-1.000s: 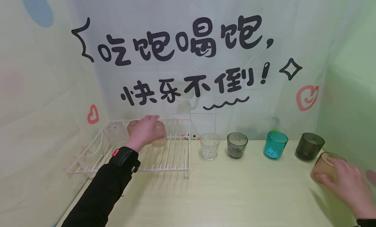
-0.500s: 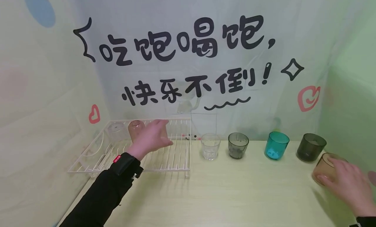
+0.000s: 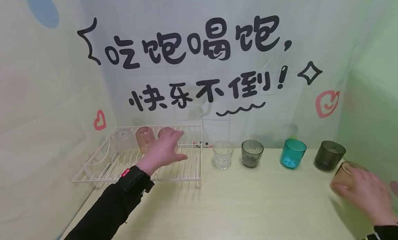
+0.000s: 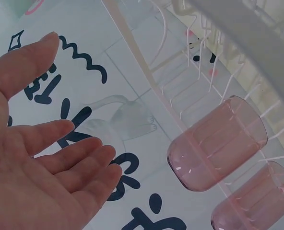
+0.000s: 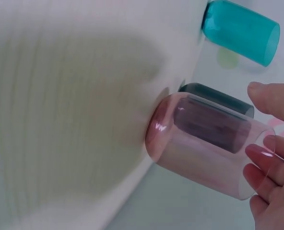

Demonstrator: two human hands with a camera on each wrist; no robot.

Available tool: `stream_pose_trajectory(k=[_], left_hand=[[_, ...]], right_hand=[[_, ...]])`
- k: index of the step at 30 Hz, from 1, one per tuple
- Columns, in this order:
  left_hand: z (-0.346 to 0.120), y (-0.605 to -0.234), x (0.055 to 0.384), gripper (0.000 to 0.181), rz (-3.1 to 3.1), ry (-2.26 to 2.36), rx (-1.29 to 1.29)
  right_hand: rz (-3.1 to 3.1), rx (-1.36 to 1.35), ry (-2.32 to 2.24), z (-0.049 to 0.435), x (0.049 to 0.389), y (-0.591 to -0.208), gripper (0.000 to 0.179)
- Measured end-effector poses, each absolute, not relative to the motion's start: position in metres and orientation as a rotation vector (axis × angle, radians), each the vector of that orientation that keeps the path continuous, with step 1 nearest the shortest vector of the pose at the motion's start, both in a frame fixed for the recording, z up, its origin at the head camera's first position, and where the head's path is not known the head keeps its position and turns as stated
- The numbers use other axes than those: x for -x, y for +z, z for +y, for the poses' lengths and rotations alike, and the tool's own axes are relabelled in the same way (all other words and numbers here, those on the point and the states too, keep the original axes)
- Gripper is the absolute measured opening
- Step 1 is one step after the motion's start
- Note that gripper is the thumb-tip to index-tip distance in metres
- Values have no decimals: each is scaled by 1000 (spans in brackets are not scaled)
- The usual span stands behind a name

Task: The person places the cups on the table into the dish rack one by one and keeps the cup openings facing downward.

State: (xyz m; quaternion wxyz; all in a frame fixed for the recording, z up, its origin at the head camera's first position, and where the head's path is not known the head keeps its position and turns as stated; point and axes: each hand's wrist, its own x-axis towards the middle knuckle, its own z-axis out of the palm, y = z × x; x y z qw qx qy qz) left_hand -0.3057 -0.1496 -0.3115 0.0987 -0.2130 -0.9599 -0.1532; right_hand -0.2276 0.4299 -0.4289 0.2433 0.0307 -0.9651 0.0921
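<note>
My left hand [image 3: 163,150] is over the white wire dish rack, fingers and thumb spread. Close by it, a pink glass [image 4: 216,143] stands upside down on the wires; in the left wrist view, a gap shows between them. Another pink glass [image 3: 144,138] sits upside down to its left. At the far right my right hand [image 3: 368,191] reaches round the rim of an upright pink glass [image 5: 204,165] on the table. Its fingertips show through the glass at the rim; the thumb stands apart from it in the right wrist view.
The dish rack [image 3: 199,171] also bears a clear glass [image 3: 123,140] at left. Along the back of the table [image 3: 248,205] stand a clear tumbler [image 3: 222,155], a grey-green glass [image 3: 252,153], a teal glass [image 3: 293,153] and a dark glass [image 3: 329,156]. Printed sheets hang behind.
My left hand has let go of the pink glass, spread its fingers and drawn slightly down and right, leaving the glass on the rack. The right hand stays about where it was.
</note>
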Motion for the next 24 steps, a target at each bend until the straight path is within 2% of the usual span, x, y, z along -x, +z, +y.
stream_pose_trajectory(k=[10, 20, 24], left_hand=[[-147, -317, 301, 84, -2822, -468, 664], [-145, -320, 298, 81, -2794, -459, 719], [-144, -322, 297, 80, -2767, -448, 749]], right_hand=[[-2714, -57, 197, 431, 230, -430, 85], [-2719, -17, 130, 428, 229, -433, 71], [-2681, -17, 93, 425, 227, -433, 60]])
